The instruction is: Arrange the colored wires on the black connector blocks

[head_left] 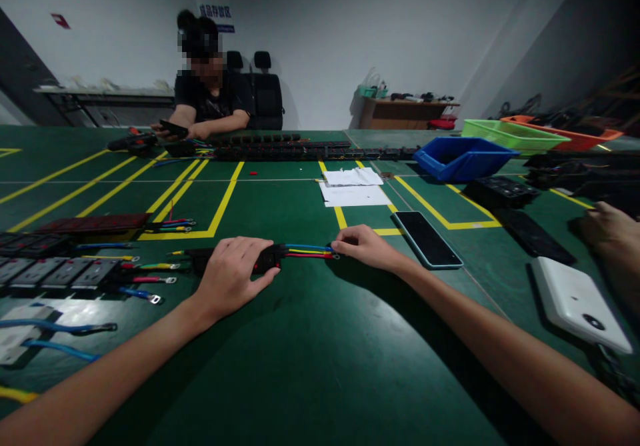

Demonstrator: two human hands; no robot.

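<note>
My left hand [233,276] is wrapped over a black module [270,259] with red marks, which lies across the green table. Blue, yellow and red wires [307,251] run out of the module's right end. At their tips, my right hand [363,245] pinches the wire ends; a small ring terminal shows just below its fingertips. A short yellow-green wire sticks out of the module's left end. Left of my left hand lie grey socket modules [80,274] with coloured wires ending in ring terminals.
A phone [427,239] and white papers [355,187] lie beyond my right hand. Blue [465,156], green [515,133] and orange bins stand at the back right. A white device [580,303] is at the right, near another person's hand. Across the table, a person holds a dark object.
</note>
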